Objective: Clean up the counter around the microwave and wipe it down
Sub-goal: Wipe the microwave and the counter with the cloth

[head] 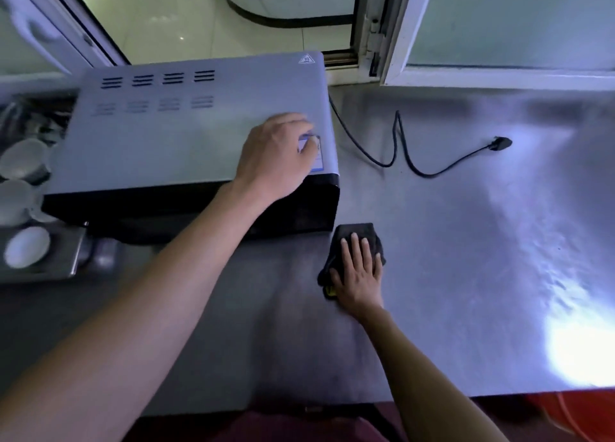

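A silver microwave [173, 135] with a black front stands on the steel counter [466, 242]. My left hand [276, 155] rests on its top near the right front corner, fingers curled over a label. My right hand [359, 275] lies flat, fingers together, pressing a black cloth [357, 233] onto the counter just in front of the microwave's right front corner. Part of the cloth is hidden under my palm.
The microwave's black power cord [399, 142] trails over the counter to an unplugged plug [499, 142]. White bowls [23, 158] and a metal tray [66, 258] sit at the left. A window frame [392, 59] stands behind. The counter's front edge [532, 391] is near me.
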`<move>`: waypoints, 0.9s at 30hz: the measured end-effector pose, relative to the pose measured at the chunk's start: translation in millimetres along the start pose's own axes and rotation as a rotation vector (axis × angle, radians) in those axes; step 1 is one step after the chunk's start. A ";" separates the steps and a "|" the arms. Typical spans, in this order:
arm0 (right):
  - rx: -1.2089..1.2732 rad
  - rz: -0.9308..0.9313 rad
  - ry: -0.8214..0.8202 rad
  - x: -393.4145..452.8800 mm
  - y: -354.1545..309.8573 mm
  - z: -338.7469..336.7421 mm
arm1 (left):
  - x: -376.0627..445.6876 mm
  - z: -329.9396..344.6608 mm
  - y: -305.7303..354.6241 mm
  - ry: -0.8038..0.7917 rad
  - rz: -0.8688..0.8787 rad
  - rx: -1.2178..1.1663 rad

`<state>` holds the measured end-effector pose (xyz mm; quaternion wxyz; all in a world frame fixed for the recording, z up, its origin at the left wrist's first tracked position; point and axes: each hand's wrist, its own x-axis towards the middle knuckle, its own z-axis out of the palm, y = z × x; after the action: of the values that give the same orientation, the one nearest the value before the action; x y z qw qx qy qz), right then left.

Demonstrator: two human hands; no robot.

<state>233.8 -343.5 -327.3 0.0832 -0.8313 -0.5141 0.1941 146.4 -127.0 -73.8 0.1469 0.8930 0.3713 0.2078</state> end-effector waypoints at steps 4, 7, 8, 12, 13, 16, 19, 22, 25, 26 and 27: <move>-0.006 -0.069 -0.023 -18.3 -57.6 23.4 | -61.4 -21.9 -12.9 0.145 0.133 -0.085; -0.011 -0.202 -0.058 -31.1 -109.7 43.5 | -110.9 -35.7 -29.8 0.187 0.201 -0.127; -0.015 -0.251 -0.076 -37.5 -127.2 51.0 | -128.7 -39.8 -36.7 0.194 0.204 -0.147; -0.067 -0.391 -0.104 -66.9 -166.3 76.8 | -198.0 -43.7 -67.4 0.132 0.127 -0.190; -0.089 -0.409 -0.109 -71.3 -166.4 78.9 | -214.5 -41.4 -76.4 0.098 0.088 -0.192; -0.150 -0.438 -0.101 -77.8 -152.1 73.8 | -256.4 -26.8 -95.6 -0.056 -0.032 -0.180; -0.154 -0.386 -0.096 -89.0 -125.5 62.7 | -283.5 -8.0 -97.4 -0.216 -0.127 -0.177; -0.131 -0.297 -0.057 -103.0 -85.4 48.6 | -299.5 14.6 -82.3 -0.336 -0.175 -0.179; -0.111 -0.220 -0.002 -114.9 -34.6 32.0 | -303.7 42.5 -52.2 -0.436 -0.165 -0.176; -0.105 -0.200 0.013 -120.1 -15.8 26.1 | -302.3 53.2 -38.5 -0.458 -0.158 -0.180; -0.102 -0.180 0.033 -126.1 4.4 19.7 | -299.7 64.4 -22.9 -0.480 -0.152 -0.183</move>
<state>179.4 -458.6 -316.9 0.0665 -0.7880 -0.5945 0.1459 -27.6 -335.4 -217.9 0.3261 0.8692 0.3717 0.0110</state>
